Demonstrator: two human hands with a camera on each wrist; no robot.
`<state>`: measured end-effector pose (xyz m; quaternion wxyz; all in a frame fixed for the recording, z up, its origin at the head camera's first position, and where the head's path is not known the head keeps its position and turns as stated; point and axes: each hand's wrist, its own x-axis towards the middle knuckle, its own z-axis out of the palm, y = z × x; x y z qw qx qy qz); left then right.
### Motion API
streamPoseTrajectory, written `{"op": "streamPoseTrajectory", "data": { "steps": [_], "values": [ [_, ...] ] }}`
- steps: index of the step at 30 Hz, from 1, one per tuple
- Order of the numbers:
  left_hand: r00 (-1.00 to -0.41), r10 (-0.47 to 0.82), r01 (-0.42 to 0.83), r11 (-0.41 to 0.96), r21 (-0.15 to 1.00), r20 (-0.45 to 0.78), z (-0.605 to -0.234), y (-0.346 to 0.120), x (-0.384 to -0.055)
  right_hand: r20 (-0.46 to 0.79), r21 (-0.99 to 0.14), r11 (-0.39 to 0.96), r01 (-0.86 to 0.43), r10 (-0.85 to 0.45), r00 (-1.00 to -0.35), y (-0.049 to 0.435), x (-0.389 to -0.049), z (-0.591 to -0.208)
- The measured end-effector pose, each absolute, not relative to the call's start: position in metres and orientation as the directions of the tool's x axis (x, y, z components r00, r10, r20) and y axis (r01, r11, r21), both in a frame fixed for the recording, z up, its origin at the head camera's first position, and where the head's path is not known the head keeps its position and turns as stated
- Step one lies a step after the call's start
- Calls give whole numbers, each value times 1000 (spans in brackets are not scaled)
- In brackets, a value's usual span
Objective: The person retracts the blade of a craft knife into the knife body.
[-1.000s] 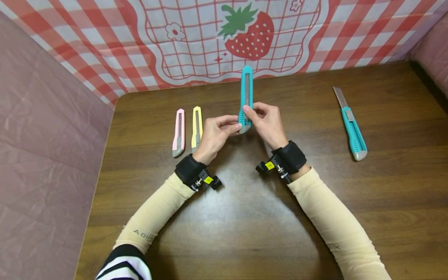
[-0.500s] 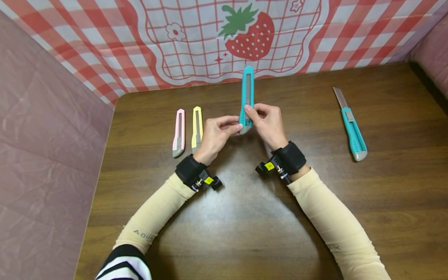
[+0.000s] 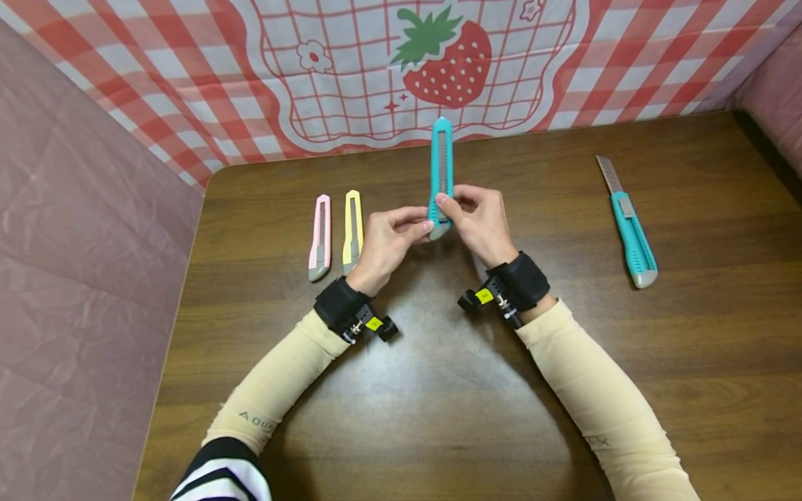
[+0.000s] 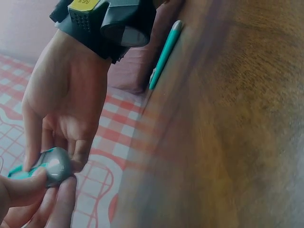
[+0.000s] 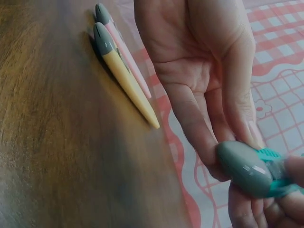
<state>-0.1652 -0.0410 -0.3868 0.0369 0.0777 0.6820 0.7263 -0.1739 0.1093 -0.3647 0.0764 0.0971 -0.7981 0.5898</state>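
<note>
Between my two hands a teal utility knife is held up above the table, nose pointing away from me. My left hand pinches its grey end cap between thumb and fingers. My right hand grips the knife from the other side, its thumb lying on the slotted face over the slider area. That thumb partly hides the slider. Left of the hands lie a pink utility knife and a yellow utility knife, whose lower end is partly behind my left hand.
A second teal utility knife lies on the right of the wooden table, its blade extended away from me. A checked strawberry cloth hangs along the back edge, and a pink cloth covers the left side.
My right thumb has slid slightly down the held knife toward its grey end. The knife has shifted a little left, while my left hand and the knives on the table stay put.
</note>
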Motion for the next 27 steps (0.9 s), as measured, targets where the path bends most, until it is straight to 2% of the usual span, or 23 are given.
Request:
{"op": "streamPoseTrajectory", "data": {
  "steps": [9, 20, 27],
  "values": [
    [-986, 147, 62, -92, 994, 75, -407, -44, -176, 220, -931, 278, -237, -91, -971, 113, -188, -389],
    [-986, 147, 70, -76, 995, 80, -410, -46, -177, 167, -950, 247, -190, -109, -980, 113, -191, -393],
    [-985, 167, 26, -78, 997, 39, -408, -45, -177, 209, -954, 198, -225, -96, -973, 117, -190, -389]
  ]
}}
